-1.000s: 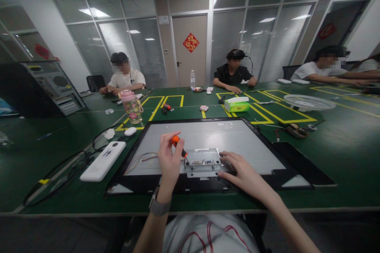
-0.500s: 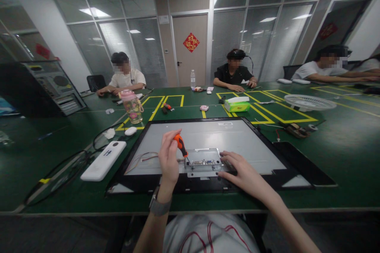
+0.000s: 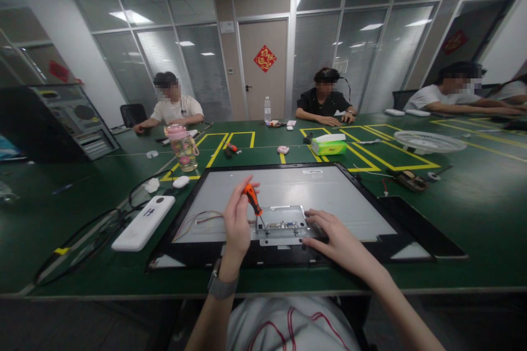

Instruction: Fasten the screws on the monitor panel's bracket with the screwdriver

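Note:
An orange and black screwdriver [image 3: 252,199] leans in the fingers of my left hand [image 3: 237,219], its shaft pointing down at the near left of a metal bracket [image 3: 284,219]. That bracket, with a row of connectors along it, lies on the grey back of a flat display panel [image 3: 214,192] with a black frame. My right hand [image 3: 335,238] rests at the bracket's right side, thumb and fingers spread against its edge. Thin wires [image 3: 201,219] run from the bracket's left side over the panel. Whether the tip sits in a screw is too small to tell.
Left of the panel lie a white power bank [image 3: 144,224], black cables [image 3: 88,247] and a pink-lidded bottle [image 3: 182,148]. Behind it are a green tissue pack [image 3: 329,146] and a white fan grille [image 3: 430,142]. A black strip [image 3: 420,227] lies right. Several people sit across the table.
My left hand and the screwdriver's handle have shifted slightly to the right, and the fingers have changed position around the handle. My right hand and the panel stay in place.

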Demonstrator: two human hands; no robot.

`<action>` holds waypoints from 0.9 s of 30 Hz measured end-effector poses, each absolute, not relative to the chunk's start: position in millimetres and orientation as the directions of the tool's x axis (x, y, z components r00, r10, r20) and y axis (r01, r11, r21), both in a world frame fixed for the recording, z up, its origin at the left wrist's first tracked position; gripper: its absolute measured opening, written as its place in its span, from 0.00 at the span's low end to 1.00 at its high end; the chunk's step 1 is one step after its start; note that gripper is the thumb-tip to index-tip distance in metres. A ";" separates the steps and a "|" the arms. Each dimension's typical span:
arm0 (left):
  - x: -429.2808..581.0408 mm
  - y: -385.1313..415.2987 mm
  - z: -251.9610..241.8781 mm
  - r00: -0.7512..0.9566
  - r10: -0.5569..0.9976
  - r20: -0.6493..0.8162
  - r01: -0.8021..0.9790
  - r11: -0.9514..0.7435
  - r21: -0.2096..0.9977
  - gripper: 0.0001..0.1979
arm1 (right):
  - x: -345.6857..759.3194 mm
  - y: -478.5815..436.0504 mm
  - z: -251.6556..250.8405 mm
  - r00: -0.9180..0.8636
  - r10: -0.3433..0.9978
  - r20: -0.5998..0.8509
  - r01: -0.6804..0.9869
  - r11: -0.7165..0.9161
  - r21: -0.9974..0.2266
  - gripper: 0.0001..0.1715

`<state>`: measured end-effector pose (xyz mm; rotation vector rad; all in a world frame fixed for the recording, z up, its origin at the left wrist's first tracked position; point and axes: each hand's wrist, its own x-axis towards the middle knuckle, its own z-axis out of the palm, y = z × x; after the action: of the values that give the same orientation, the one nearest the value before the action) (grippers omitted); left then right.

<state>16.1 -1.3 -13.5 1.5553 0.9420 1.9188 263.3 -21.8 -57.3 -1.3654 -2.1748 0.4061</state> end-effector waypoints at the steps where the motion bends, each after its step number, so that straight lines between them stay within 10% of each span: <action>1: 16.6 -2.1 -13.8 -0.220 0.762 0.609 0.020 -0.621 0.784 0.18 | 263.4 -21.8 -57.3 -0.345 0.896 0.279 0.735 0.442 -0.514 0.20; 27: 16.4 2.8 -11.6 -0.323 0.590 0.740 0.205 -0.720 0.663 0.10 | 262.8 -22.7 -55.3 -0.335 0.900 0.280 0.740 0.435 -0.514 0.20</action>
<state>16.4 2.8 -11.6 1.6458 1.0175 2.1315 262.8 -22.7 -55.3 -1.3760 -2.1658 0.4019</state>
